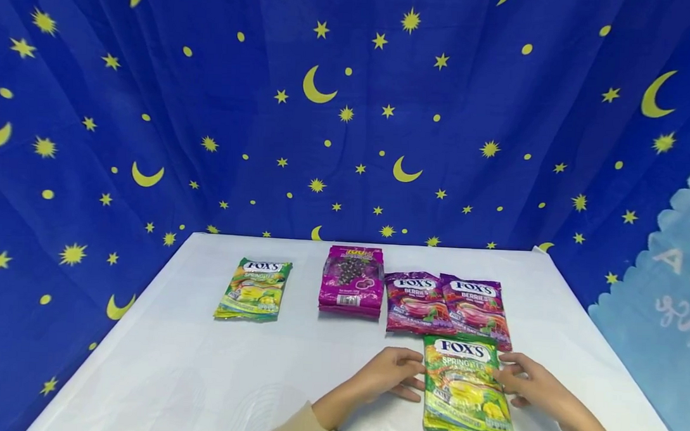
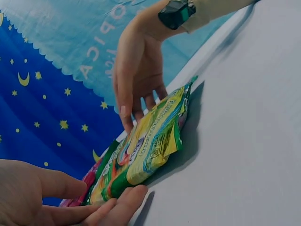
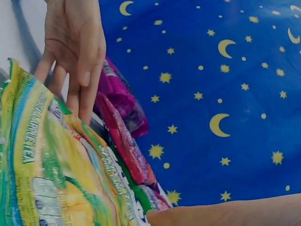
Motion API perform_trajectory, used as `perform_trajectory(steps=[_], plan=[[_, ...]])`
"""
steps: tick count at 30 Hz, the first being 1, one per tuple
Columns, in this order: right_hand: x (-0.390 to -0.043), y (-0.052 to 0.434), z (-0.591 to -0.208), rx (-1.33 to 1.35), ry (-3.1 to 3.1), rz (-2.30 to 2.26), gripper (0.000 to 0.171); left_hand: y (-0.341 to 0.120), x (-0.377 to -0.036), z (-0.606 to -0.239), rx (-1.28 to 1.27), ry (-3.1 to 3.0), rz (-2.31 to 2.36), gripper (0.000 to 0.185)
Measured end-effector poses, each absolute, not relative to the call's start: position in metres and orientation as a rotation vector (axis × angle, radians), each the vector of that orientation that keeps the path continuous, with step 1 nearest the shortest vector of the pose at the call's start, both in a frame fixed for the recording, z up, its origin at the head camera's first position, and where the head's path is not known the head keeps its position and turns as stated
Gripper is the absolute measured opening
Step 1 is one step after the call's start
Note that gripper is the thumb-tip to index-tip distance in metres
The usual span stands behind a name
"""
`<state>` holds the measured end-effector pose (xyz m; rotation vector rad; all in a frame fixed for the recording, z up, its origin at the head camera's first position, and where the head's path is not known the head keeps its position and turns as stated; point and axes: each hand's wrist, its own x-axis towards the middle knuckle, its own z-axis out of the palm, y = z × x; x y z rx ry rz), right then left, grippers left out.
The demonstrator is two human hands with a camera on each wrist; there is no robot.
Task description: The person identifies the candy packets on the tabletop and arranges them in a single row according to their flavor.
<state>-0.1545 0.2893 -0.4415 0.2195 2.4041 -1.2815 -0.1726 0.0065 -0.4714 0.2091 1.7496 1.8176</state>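
A green and yellow FOX'S Spring Tea candy bag (image 1: 467,394) lies face up near the table's front edge, right of centre. My left hand (image 1: 386,374) is at its left side, fingers extended and spread along the edge. On the opposite side, my right hand (image 1: 539,386) has its thumb and fingers at the right edge. In the left wrist view the fingers of the left hand (image 2: 101,202) lie low against the bag (image 2: 146,141). The right wrist view shows the left hand (image 3: 75,52) with extended fingers partly behind the bag (image 3: 61,155).
Two purple FOX'S Berries bags (image 1: 418,304) (image 1: 478,309) lie side by side just behind the green bag. A magenta grape candy bag (image 1: 351,282) is left of them, and another Spring Tea bag (image 1: 253,290) lies farther left. A starry blue curtain (image 1: 359,146) borders the white table (image 1: 214,369).
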Motion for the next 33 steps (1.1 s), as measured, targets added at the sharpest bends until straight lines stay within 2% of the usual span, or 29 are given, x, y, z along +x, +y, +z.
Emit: perform_trajectory(steps=[7, 14, 21, 25, 33], plan=[[-0.152, 0.288, -0.449, 0.260, 2.344, -1.288, 0.077, 0.007, -0.174, -0.479, 0.218, 1.710, 1.833, 0.039], [-0.149, 0.283, -0.453, 0.275, 2.337, -1.329, 0.066, 0.005, -0.170, -0.484, 0.236, 1.670, 1.884, 0.039], [-0.143, 0.280, -0.460, 0.270, 2.303, -1.381, 0.065, 0.005, -0.168, -0.487, 0.241, 1.698, 1.898, 0.037], [-0.140, 0.277, -0.460, 0.256, 2.256, -1.424, 0.068, 0.005, -0.166, -0.486, 0.241, 1.725, 1.891, 0.029], [-0.134, 0.268, -0.458, 0.342, 2.254, -1.376, 0.064, 0.004, -0.164, -0.489, 0.274, 1.769, 1.890, 0.025]])
